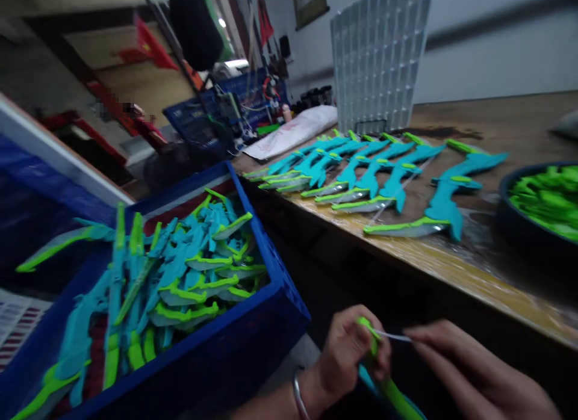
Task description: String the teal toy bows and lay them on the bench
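Two hands low, below desk (451, 260) edge. Left hand (350, 354) closed around green-and-teal plastic toy blade (383, 387), gripping near green handle to steady it. Right hand (474, 372) just beside, fingertips pinched on thin white strip (392, 336) at blade's top. Left of hands: blue crate (271, 324) heaped with like blades. Beyond hands on worn wooden desk: flat row of blades (361, 173), laid apart.

This is a small factory workshop — an assembly bench for plastic toys. Identical teal-and-green toy blades (388, 173) lie in a row on a worn wooden workbench (451, 263), and a blue crate (253, 342) beside it is heaped with more. A basin of green parts (546, 197) and a clear plastic tray (377, 56) stand on the bench — cluttered shelves fill the back.
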A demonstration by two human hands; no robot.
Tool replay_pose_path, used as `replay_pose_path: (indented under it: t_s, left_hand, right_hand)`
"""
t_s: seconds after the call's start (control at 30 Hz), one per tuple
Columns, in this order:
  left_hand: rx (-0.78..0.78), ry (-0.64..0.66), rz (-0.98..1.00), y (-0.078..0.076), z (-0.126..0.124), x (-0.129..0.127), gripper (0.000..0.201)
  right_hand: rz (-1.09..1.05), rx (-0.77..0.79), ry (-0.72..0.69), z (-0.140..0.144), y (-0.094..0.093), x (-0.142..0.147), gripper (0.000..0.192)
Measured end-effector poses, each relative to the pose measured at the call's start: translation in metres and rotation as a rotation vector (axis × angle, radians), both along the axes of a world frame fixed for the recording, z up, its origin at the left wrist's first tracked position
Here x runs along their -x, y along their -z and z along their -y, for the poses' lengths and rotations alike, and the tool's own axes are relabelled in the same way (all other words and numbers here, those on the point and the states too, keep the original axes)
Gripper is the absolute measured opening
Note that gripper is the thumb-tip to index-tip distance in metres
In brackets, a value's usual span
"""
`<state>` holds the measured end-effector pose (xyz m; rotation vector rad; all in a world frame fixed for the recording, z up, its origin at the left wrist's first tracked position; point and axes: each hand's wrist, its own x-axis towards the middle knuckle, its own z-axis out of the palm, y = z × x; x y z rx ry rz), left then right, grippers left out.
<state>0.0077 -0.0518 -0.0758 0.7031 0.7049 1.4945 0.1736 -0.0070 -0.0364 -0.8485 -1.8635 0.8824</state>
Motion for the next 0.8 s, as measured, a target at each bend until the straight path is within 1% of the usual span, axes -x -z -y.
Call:
replay_pose_path:
  t_s: [0.03, 0.1, 0.17, 0.23, 0.33, 0.47, 0.6, 0.8]
  left_hand:
    - [-0.021, 0.001, 0.005, -0.003, 0.004, 0.003, 0.057]
    - [-0.054, -0.003, 0.02, -0.009, 0.009, 0.009, 0.06]
    - [-0.079, 0.018, 0.026, -0.015, 0.011, 0.016, 0.06]
    - [-0.149, 0.059, 0.031, -0.019, 0.01, 0.023, 0.061]
    - [-0.226, 0.116, 0.037, -0.02, 0.01, 0.028, 0.058]
    - [-0.284, 0.133, 0.044, -0.018, 0.011, 0.029, 0.052]
    - [-0.273, 0.13, 0.009, -0.02, 0.012, 0.027, 0.051]
    - [-0.249, 0.154, -0.049, -0.024, 0.016, 0.026, 0.05]
  right_hand:
    - [0.008, -0.002, -0.011, 0.004, -0.015, 0.009, 0.012]
    - [-0.015, -0.039, 0.008, 0.011, -0.039, 0.026, 0.017]
    - [0.031, -0.054, 0.01, 0.019, -0.051, 0.038, 0.02]
    - [0.094, -0.052, -0.004, 0.026, -0.054, 0.043, 0.023]
    - [0.136, -0.055, -0.022, 0.037, -0.055, 0.04, 0.025]
    - [0.156, -0.053, -0.041, 0.048, -0.06, 0.036, 0.026]
    - [0.164, -0.077, -0.066, 0.054, -0.063, 0.039, 0.021]
    - [0.127, -0.052, -0.078, 0.055, -0.058, 0.042, 0.02]
